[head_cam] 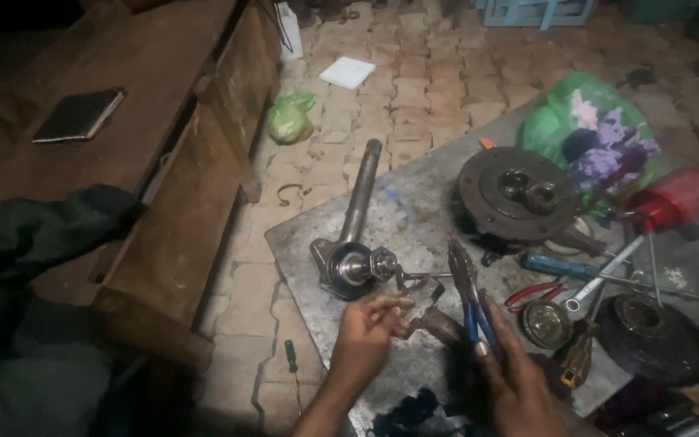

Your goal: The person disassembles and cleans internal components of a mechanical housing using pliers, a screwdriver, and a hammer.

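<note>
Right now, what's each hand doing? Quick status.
Left hand: fingers pinched on a small dark metal part; what kind of part cannot be told.
Right hand: closed around blue-handled long-nose pliers, tips pointing away along the grey metal work plate.

left hand (366,328): fingers pinched | right hand (511,376): clenched (palm down)

The desk (414,206) is dull, scratched grey metal. The shaft (362,194) on it is smooth steel with a faint shine. The pliers (469,299) have glossy blue plastic handles. The floor (414,89) is rough brick.
</note>
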